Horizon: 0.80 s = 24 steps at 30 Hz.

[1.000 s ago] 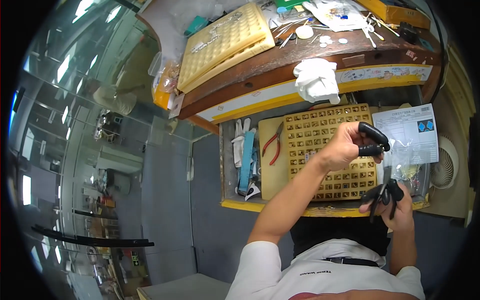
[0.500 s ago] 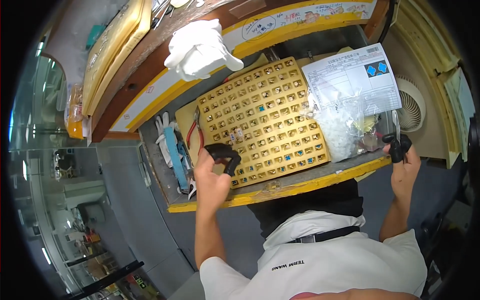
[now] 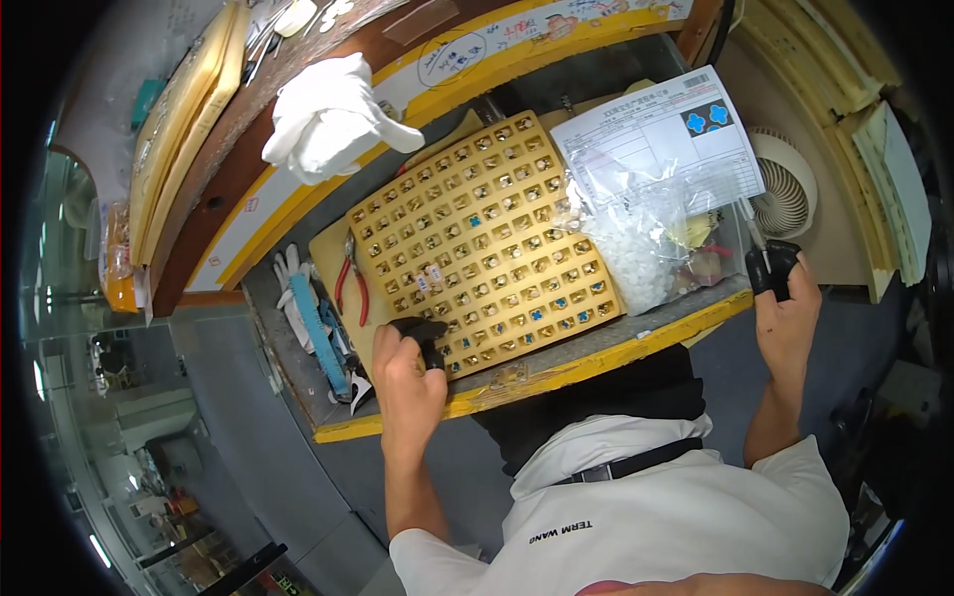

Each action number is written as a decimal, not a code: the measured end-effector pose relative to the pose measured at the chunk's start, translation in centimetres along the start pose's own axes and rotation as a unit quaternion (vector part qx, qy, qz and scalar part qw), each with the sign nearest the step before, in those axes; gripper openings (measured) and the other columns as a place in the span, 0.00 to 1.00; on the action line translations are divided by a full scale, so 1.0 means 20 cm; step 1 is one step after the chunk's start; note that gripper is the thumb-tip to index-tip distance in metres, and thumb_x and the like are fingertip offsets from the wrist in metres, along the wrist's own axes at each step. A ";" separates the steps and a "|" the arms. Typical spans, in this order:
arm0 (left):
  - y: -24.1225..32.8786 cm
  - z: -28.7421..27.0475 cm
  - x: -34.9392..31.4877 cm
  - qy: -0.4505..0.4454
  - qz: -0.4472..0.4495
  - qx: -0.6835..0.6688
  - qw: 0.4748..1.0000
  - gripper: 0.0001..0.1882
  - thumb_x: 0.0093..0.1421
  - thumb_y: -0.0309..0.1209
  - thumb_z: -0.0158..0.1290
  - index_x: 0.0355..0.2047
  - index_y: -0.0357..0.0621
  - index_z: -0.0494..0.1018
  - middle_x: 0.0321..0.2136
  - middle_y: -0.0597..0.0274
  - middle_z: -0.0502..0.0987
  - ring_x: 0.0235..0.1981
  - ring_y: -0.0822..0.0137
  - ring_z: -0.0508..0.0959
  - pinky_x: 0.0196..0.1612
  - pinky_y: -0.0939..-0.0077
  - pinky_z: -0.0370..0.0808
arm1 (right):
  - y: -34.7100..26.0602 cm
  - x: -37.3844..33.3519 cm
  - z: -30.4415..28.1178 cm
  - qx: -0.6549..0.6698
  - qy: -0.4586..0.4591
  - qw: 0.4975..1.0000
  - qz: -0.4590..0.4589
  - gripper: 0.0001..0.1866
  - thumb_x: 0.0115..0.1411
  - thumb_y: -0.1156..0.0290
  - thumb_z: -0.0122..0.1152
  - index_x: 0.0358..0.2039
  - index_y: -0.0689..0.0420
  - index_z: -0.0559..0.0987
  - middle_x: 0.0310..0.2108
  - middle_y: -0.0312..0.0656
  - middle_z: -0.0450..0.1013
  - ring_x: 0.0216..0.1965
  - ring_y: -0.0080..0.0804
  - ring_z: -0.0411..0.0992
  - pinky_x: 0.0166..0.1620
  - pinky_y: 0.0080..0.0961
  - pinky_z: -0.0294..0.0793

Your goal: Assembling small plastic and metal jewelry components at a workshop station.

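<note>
While my left hand (image 3: 409, 382) curls black-sheathed fingers over the near-left corner of the gold, square-pocketed tray (image 3: 608, 309), gripping or not I can't tell, my right hand (image 3: 785, 298) clasps a slim metal-ended tool (image 3: 752, 226). A crinkly clear bag (image 3: 636, 266) crowds the tray's right; narrow grey room separates tray from scuffed yellow drawer edge (image 3: 596, 352).

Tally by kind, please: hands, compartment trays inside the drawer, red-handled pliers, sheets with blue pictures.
Hands: 2 (left hand, right hand)
Compartment tray: 1
Red-handled pliers: 1
Sheet with blue pictures: 1
Total: 5
</note>
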<state>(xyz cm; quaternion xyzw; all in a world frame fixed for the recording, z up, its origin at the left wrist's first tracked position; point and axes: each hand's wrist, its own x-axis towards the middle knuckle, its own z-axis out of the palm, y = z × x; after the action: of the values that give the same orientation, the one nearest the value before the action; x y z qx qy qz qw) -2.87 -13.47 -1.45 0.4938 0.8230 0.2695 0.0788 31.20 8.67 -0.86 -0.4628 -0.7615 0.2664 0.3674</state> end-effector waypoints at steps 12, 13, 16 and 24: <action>0.01 0.00 0.01 -0.007 -0.062 0.089 0.994 0.10 0.36 0.16 0.48 0.20 0.25 0.59 0.27 0.36 0.63 0.34 0.35 0.64 0.39 0.44 0.61 | -0.01 -0.06 0.06 -0.236 -0.037 0.971 -0.005 0.09 0.43 0.78 0.60 0.26 0.65 0.70 0.36 0.53 0.64 0.40 0.55 0.66 0.43 0.46 0.68; -0.01 0.01 0.01 0.002 -0.064 0.078 0.995 0.11 0.37 0.16 0.48 0.21 0.25 0.58 0.26 0.37 0.62 0.32 0.34 0.62 0.39 0.45 0.62 | -0.02 -0.06 0.08 -0.236 -0.027 0.971 -0.023 0.10 0.43 0.78 0.60 0.26 0.65 0.70 0.36 0.52 0.64 0.41 0.55 0.66 0.44 0.46 0.69; -0.09 0.02 0.01 -0.021 -0.198 0.019 0.980 0.14 0.39 0.17 0.48 0.21 0.29 0.51 0.22 0.42 0.53 0.24 0.43 0.50 0.30 0.62 0.58 | -0.05 -0.03 0.08 -0.246 -0.023 0.966 -0.072 0.11 0.41 0.77 0.62 0.25 0.66 0.71 0.36 0.53 0.64 0.42 0.55 0.65 0.46 0.45 0.69; 0.03 0.02 0.01 0.031 -0.196 -0.005 0.980 0.10 0.43 0.20 0.54 0.27 0.26 0.68 0.25 0.46 0.66 0.24 0.51 0.63 0.32 0.63 0.67 | -0.16 0.06 0.17 0.032 -0.019 0.998 -0.051 0.12 0.46 0.84 0.57 0.35 0.68 0.76 0.34 0.48 0.65 0.31 0.44 0.68 0.33 0.34 0.71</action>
<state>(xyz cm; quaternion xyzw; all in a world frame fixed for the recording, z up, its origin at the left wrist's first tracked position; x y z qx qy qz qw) -2.42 -12.86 -1.47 0.3142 0.9044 0.2680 0.1074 26.39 8.20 -0.06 -0.4065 -0.7817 0.2805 0.3808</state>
